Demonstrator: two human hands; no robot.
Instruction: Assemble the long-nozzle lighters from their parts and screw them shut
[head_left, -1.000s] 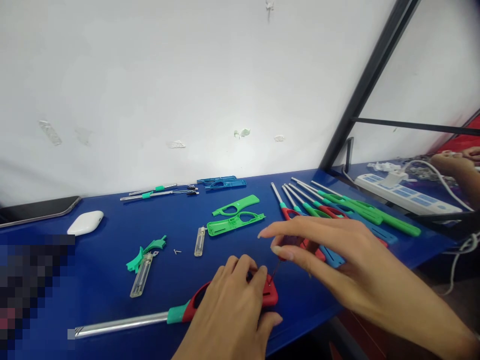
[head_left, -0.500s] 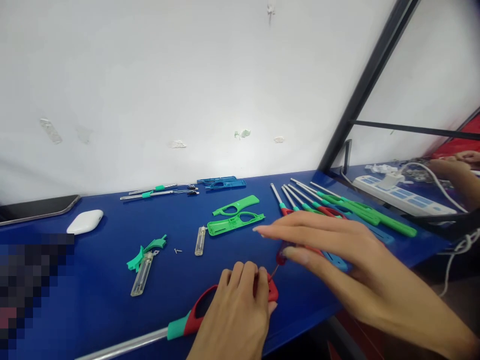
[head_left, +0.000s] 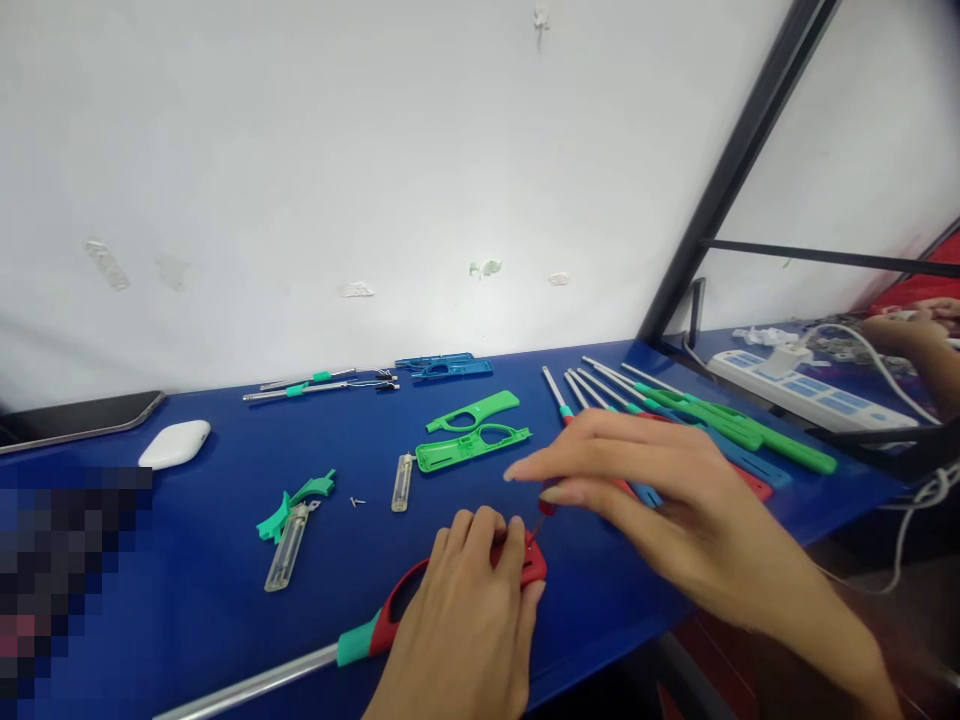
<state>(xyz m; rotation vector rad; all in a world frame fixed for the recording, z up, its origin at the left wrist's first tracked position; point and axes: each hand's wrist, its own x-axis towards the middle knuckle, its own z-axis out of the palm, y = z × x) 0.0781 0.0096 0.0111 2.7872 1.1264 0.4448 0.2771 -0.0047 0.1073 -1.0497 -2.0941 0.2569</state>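
Red lighter: work looking unfinished

It is lying near centre, casing looking whole, the left hand clasping it. The right hand is pinching a screwdriver at the lighter's right end; any screw there is hard to see. Farther left, loose screws are lying; beyond, green shells are lying apart; far right, assembled lighters are resting.

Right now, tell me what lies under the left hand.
Under the left hand is the red lighter. Its metal tube and teal collar show to the left, its red handle end to the right. The middle is covered and cannot be seen.
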